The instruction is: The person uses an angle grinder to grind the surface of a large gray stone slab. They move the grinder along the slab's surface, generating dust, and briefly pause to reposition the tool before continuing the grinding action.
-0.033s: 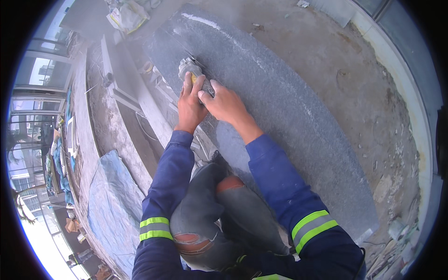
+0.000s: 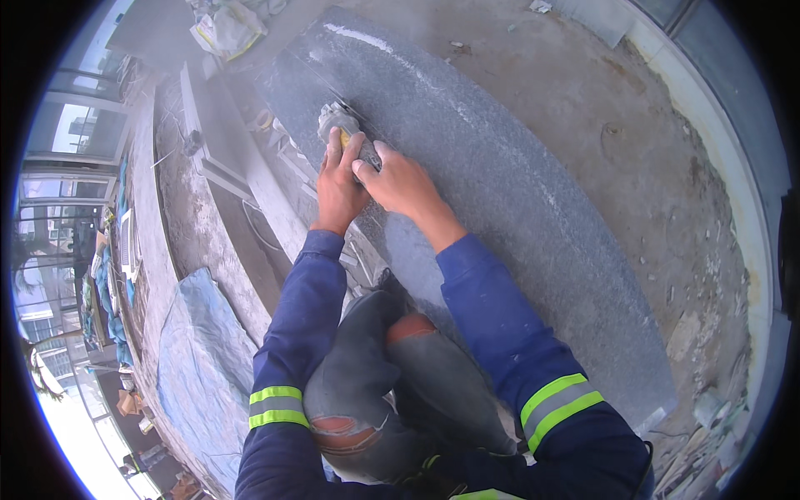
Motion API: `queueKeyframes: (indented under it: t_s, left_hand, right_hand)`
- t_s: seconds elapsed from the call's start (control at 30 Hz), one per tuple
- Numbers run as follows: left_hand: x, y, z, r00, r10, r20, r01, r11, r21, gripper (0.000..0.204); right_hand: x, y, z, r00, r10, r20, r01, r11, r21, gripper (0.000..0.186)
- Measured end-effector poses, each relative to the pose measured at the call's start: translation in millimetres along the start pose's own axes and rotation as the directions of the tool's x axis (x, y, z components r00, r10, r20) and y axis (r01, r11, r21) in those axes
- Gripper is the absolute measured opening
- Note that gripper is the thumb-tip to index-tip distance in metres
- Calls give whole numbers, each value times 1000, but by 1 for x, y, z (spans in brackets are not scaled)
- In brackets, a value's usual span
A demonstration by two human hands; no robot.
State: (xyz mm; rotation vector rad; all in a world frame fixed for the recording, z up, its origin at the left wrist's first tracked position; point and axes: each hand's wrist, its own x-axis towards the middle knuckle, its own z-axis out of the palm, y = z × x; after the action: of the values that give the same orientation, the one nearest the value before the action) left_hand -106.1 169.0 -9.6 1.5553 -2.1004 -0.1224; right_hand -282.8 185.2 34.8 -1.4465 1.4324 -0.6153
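Observation:
A dusty angle grinder (image 2: 337, 118) with a yellow band sits on a large grey speckled stone slab (image 2: 533, 233), its dark disc over a straight thin line in the surface. My left hand (image 2: 340, 182) is wrapped round the tool's body from the left. My right hand (image 2: 396, 185) grips it just behind, thumb and fingers closed on it. Blue sleeves with reflective bands cover both forearms. My legs in torn grey jeans (image 2: 350, 392) are bent at the slab's near left edge. Pale dust hazes the slab's far end.
Long pale stone strips (image 2: 225, 150) lie left of the slab, with a crumpled blue sheet (image 2: 204, 375) nearer me. A white bag (image 2: 225, 29) is at the top. Dusty concrete floor (image 2: 633, 158) runs right of the slab to a pale curb (image 2: 742, 275). Glazed frames (image 2: 79, 143) stand at far left.
My hands, the grinder and my right forearm have shifted very slightly to the left. The grip on the tool is the same.

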Motion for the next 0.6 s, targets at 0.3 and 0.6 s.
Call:
queueKeyframes:
  t_s: [0.3, 0.6]
  left_hand:
    - [13, -2, -4, 999, 32, 13, -32, 998, 47, 82]
    - [21, -7, -1, 995, 99, -33, -95, 989, 114, 73]
  right_hand:
    - [10, -4, -2, 999, -30, -30, 30, 1000, 4, 86]
    - [23, -7, -1, 1000, 13, -4, -12, 997, 71, 86]
